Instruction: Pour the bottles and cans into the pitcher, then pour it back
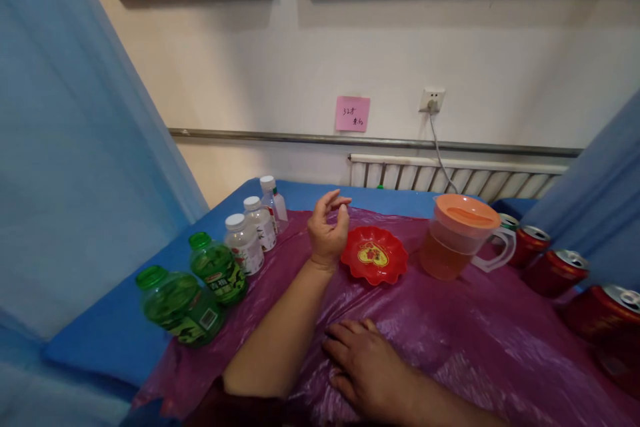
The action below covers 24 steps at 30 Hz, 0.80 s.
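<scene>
My left hand [329, 232] is raised at the left rim of a red scalloped plate [359, 268]. Its fingers are loosely curved, thumb apart, with nothing between them. A yellow printed pattern marks the plate's middle. Nearer to me, my right hand [364, 361] rests palm down on a purple plastic sheet [460, 327], fingers stretched out and holding nothing. Right of the plate stands a clear pitcher [445, 250] with an orange lid [467, 210] and amber liquid inside.
On the left stand two green bottles [183, 307], two white-capped jars [245, 247] and a slimmer bottle [274, 202]. Several red cans [555, 273] line the right side. Blue curtains [75, 133] hang at both sides. A wall with a radiator [480, 177] bounds the back.
</scene>
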{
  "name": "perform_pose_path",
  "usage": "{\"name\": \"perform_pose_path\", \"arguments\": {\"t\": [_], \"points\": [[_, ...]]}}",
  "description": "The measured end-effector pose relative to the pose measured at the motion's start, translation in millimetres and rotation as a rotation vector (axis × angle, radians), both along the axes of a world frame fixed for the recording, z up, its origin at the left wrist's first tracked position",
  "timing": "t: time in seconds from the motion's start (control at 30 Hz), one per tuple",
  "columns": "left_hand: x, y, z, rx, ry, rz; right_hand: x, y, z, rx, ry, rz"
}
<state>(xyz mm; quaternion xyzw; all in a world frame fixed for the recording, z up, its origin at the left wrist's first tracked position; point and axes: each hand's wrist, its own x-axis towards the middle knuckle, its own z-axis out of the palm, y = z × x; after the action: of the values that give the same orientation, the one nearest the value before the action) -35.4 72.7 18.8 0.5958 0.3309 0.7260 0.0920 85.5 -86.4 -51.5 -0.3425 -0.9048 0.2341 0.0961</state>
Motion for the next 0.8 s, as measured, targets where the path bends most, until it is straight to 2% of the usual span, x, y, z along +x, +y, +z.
{"name": "perform_pose_path", "arguments": {"t": [0.17,0.27,0.37,0.47,0.57,0.63,0.7,0.8], "points": [[-8.0,-1.3,9.7,-0.054,-0.075,-0.032,2.2,-0.8,1.5,-0.026,0.023,0.001],[-12.0,-9.6,16.3,-0.107,-0.127,-0.053,2.6,-0.5,2.5,-0.036,0.025,0.015],[-17.3,-40.2,16.2,-0.151,-0.112,-0.080,1.6,-1.3,2.0,-0.036,0.015,0.007],[-29.8,-94.9,6.3,-0.163,0.023,-0.040,1.3,-2.7,0.0,-0.041,0.031,-0.010],[-55.2,-151.7,-6.5,-0.108,0.183,0.132,2.7,-2.8,-1.0,-0.059,0.057,-0.005],[-79.8,-178.1,-11.7,-0.050,0.190,0.362,4.0,-2.0,0.0,-0.077,0.057,-0.001],[-108.5,-192.8,-13.3,0.049,0.140,0.660,5.2,-1.2,2.0,-0.094,0.045,-0.004],[-150.7,-199.7,-12.7,-0.067,0.121,1.012,7.5,-1.4,3.8,-0.104,0.024,-0.026]]}}
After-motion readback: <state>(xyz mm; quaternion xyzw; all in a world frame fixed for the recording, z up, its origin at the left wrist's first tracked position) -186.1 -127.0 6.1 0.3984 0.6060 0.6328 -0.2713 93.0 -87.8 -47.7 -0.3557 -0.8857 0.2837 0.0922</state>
